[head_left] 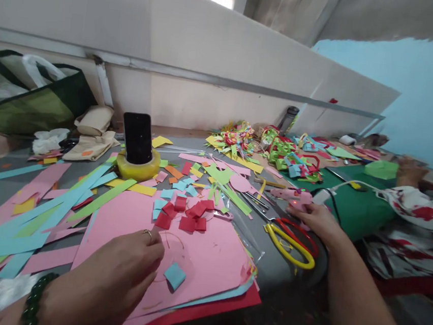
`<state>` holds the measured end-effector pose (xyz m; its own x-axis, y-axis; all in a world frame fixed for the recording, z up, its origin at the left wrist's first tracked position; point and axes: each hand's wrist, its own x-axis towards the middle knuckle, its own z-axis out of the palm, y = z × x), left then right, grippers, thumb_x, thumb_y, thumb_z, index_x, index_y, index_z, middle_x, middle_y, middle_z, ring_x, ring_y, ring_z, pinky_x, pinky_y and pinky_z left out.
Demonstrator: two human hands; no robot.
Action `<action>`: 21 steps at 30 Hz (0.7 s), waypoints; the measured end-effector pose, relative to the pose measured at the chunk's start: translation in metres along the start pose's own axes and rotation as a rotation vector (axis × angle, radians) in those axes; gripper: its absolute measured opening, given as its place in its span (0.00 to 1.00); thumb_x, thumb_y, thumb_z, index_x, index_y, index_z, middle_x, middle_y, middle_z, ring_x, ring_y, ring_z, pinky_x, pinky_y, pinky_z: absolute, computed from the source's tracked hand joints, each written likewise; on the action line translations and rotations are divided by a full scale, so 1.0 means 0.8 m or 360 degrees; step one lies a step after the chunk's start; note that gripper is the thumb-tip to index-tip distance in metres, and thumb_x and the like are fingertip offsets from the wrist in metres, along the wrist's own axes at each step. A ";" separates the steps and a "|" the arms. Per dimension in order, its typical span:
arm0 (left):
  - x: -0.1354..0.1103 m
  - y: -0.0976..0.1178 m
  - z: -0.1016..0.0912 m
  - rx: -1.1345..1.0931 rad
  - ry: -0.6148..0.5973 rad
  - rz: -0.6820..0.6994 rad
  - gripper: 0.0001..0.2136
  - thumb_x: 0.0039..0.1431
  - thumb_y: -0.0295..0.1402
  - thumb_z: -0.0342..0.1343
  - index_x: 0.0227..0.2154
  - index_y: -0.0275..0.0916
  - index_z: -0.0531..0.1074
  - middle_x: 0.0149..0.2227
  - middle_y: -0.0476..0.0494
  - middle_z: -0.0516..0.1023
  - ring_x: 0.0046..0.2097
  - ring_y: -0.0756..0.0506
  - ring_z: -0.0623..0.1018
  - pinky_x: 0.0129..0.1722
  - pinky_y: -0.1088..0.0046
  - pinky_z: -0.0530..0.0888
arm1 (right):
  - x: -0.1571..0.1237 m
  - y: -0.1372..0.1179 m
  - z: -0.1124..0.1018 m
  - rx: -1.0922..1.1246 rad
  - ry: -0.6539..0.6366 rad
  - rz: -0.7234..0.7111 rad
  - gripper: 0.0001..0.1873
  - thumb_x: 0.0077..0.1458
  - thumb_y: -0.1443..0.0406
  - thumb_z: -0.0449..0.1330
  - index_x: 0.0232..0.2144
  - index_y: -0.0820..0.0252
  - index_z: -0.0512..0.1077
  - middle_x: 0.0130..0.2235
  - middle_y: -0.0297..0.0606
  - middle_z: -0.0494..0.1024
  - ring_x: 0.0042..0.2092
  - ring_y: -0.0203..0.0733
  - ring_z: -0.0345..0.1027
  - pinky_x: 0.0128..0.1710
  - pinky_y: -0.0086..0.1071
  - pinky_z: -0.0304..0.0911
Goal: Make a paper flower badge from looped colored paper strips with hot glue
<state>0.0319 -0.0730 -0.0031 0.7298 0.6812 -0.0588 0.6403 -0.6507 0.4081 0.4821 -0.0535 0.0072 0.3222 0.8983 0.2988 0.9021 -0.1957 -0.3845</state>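
My left hand point(126, 266) is over a stack of pink paper sheets point(205, 279), fingers pressed together in a pinch. What sits between the fingertips is hidden; a thin curved line shows beside them. Right of the fingers lies a blue folded paper piece point(175, 276). Just beyond are several red folded paper pieces point(187, 223) and blue ones. My right hand point(316, 220) is closed around a pink glue gun point(293, 196) with a small red light, its nozzle pointing left. Red-and-yellow-handled scissors point(293, 244) lie in front of that hand.
A phone point(137, 138) stands in a yellow tape roll point(138, 165). Coloured paper strips point(59, 208) cover the left side. Paper decorations point(237, 138) are piled at the back. A green bag point(34, 99) stands back left. At right, another person's hand point(412, 172) and patterned sleeve point(423, 203) show.
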 end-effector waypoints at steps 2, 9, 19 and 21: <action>0.000 0.000 -0.002 0.0008 0.0013 0.0020 0.07 0.60 0.26 0.44 0.30 0.40 0.66 0.37 0.45 0.73 0.36 0.45 0.72 0.38 0.67 0.71 | -0.007 -0.011 -0.015 -0.0104 -0.0010 0.0109 0.23 0.40 0.46 0.63 0.15 0.58 0.68 0.17 0.36 0.70 0.20 0.39 0.61 0.20 0.31 0.54; 0.003 -0.004 0.004 0.0021 0.0109 0.0032 0.15 0.60 0.24 0.44 0.46 0.39 0.69 0.48 0.39 0.74 0.48 0.41 0.74 0.49 0.61 0.72 | -0.049 -0.139 -0.029 0.0169 0.0141 -0.0317 0.18 0.54 0.51 0.56 0.33 0.59 0.75 0.34 0.41 0.79 0.33 0.42 0.70 0.33 0.33 0.64; 0.007 -0.009 0.006 -0.0089 0.0345 0.0009 0.34 0.57 0.21 0.44 0.67 0.39 0.42 0.67 0.36 0.54 0.66 0.41 0.58 0.62 0.58 0.64 | 0.016 -0.279 0.112 -0.0163 -0.0870 -0.1318 0.25 0.49 0.79 0.52 0.46 0.57 0.75 0.52 0.40 0.74 0.49 0.42 0.69 0.44 0.29 0.62; 0.009 -0.010 0.007 -0.0091 0.0354 0.0010 0.32 0.58 0.22 0.45 0.66 0.40 0.47 0.66 0.38 0.56 0.66 0.42 0.60 0.62 0.59 0.64 | 0.028 -0.281 0.122 -0.0175 -0.0878 -0.1293 0.21 0.46 0.79 0.54 0.39 0.58 0.78 0.46 0.41 0.77 0.47 0.44 0.70 0.42 0.29 0.62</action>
<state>0.0331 -0.0646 -0.0116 0.6588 0.7385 0.1438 0.6166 -0.6395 0.4592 0.2587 0.0486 0.0149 -0.5608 0.8276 -0.0237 0.8203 0.5515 -0.1512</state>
